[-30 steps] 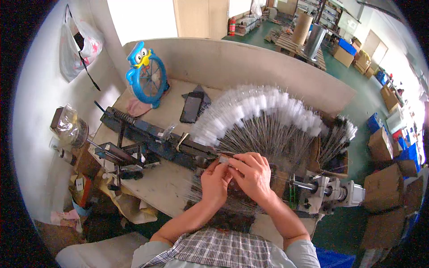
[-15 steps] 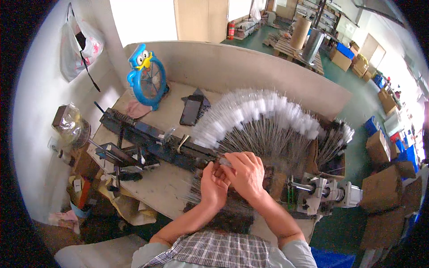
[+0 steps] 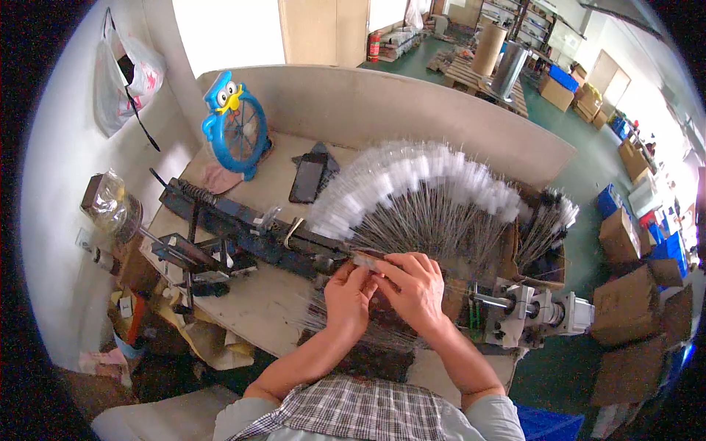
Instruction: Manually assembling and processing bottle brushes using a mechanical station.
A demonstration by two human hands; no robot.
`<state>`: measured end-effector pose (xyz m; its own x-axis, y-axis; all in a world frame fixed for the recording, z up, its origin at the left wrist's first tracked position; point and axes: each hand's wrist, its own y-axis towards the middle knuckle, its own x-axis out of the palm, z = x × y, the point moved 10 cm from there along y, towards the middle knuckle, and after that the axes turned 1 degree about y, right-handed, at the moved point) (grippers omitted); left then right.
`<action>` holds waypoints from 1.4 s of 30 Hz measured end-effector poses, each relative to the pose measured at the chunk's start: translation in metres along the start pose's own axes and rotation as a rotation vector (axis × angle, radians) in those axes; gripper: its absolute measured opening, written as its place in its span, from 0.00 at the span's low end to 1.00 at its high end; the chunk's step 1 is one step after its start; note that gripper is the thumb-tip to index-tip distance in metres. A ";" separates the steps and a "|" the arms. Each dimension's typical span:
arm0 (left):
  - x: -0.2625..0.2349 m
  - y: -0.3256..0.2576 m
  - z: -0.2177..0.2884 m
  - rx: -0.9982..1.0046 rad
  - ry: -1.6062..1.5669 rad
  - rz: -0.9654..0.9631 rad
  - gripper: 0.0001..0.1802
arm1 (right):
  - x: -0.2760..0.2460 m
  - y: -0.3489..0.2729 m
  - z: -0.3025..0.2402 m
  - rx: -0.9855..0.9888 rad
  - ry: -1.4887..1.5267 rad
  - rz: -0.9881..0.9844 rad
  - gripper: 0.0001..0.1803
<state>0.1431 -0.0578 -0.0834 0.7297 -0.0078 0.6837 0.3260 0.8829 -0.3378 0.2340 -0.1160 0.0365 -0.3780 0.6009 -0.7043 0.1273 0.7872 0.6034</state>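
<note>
Both hands meet at the middle of the bench, close to the right end of a long dark metal bar fixture. My left hand is closed, thumb and fingers pinched together at a small pale bristle tuft. From the other side my right hand has its thumb and fingers closed at the same tuft. Its lower part is hidden by the fingers. Beyond the hands, many white-bristled wire brushes lie fanned out, thin twisted stems toward me. Loose thin wires lie beside my left hand.
A motor-driven metal shaft unit stands at the bench's right edge. Behind it, a cardboard box holds darker brushes. A phone and a blue cartoon fan stand or lie farther back. A low board edges the bench.
The pale tuft shows more clearly now at my fingertips. My right hand has shifted slightly right and lower, and my left hand slightly left. The whole view has shifted a little.
</note>
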 end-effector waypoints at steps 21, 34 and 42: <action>-0.001 0.003 -0.001 -0.030 0.042 -0.115 0.12 | -0.007 0.006 0.005 0.068 -0.020 -0.076 0.11; -0.002 -0.011 -0.004 -0.116 0.004 -0.110 0.31 | -0.012 -0.006 0.014 0.094 0.020 -0.122 0.10; -0.056 -0.030 0.021 0.005 0.435 -0.188 0.24 | -0.019 -0.081 0.042 0.229 0.179 -0.286 0.12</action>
<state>0.0797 -0.0740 -0.0975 0.8426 -0.3627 0.3981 0.4746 0.8495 -0.2304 0.2696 -0.1852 -0.0153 -0.5785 0.3353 -0.7436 0.1871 0.9418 0.2791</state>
